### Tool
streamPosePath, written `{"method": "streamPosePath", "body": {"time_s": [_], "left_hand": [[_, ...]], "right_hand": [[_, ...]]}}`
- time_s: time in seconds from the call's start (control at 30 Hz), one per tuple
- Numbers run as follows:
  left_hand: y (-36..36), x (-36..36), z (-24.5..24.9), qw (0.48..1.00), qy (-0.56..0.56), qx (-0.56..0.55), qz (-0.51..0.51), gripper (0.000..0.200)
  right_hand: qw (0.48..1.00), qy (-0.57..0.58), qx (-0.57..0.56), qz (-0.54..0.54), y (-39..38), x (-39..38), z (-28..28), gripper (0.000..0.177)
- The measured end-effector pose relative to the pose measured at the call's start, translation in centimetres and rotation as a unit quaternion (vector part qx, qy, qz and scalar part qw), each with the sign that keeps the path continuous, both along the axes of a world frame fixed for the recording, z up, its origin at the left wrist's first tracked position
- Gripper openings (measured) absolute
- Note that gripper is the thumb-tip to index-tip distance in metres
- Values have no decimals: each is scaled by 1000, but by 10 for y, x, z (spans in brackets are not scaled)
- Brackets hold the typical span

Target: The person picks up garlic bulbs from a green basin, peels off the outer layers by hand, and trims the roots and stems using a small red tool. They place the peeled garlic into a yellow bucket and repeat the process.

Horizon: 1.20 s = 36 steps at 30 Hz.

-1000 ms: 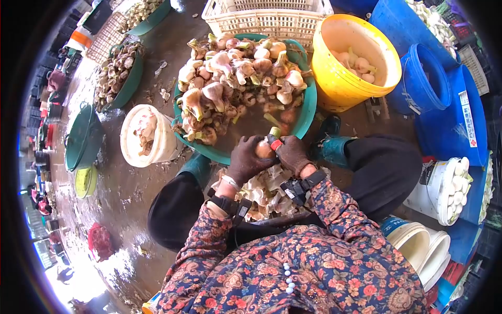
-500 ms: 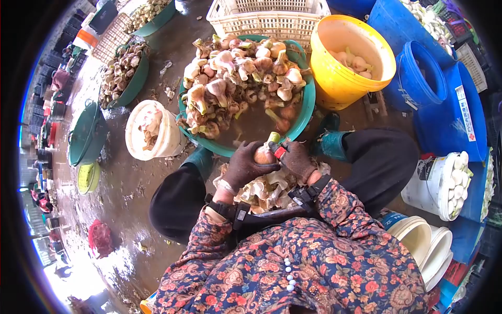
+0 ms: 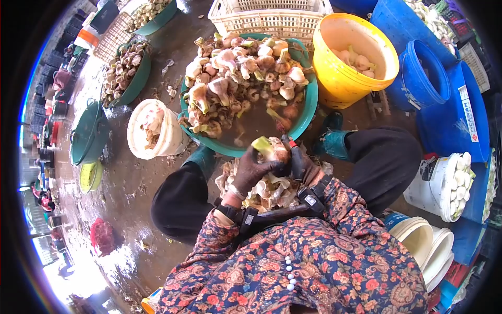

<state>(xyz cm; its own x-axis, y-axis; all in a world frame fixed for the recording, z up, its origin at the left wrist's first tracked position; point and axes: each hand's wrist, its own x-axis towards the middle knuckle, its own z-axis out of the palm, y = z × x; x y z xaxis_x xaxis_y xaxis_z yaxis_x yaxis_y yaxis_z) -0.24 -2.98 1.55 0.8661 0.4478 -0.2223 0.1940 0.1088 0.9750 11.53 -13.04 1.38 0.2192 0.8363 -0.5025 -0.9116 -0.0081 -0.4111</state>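
Note:
My gloved left hand [image 3: 254,170] is closed around a garlic bulb [image 3: 281,150], its pale green stem tilted up to the left. Close beside the bulb is my gloved right hand [image 3: 304,163], with a small red thing at its fingertips that could be part of a tool or a finger wrap. Its fingers look closed, but what they hold is hidden. Beyond my hands stands a wide green basin [image 3: 310,107] heaped with unpeeled garlic bulbs [image 3: 222,91]. Loose garlic skins [image 3: 269,194] are piled below my hands, between my legs.
A yellow bucket [image 3: 342,83] with peeled bulbs stands right of the basin, near blue tubs [image 3: 429,73]. At left is a white bucket [image 3: 170,133] of skins. A cream plastic crate [image 3: 266,23] sits behind. A white bucket [image 3: 426,183] of pale bulbs stands at right.
The garlic bulb has turned in my left hand, so its stem now leans left and toward me. My right hand has shifted slightly right, away from the stem.

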Motion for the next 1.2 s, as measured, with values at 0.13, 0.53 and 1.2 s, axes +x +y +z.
{"method": "streamPosePath", "body": {"time_s": [0.13, 0.53, 1.2], "left_hand": [[7, 2, 19, 877, -2, 470, 101, 74], [15, -10, -10, 972, 50, -159, 163, 26], [33, -48, 0, 889, -58, 453, 32, 24]], "right_hand": [[994, -88, -34, 52, -1, 13, -36, 47], [930, -285, 23, 231, -5, 20, -14, 42], [983, -135, -102, -67, 4, 24, -72, 31]]}}
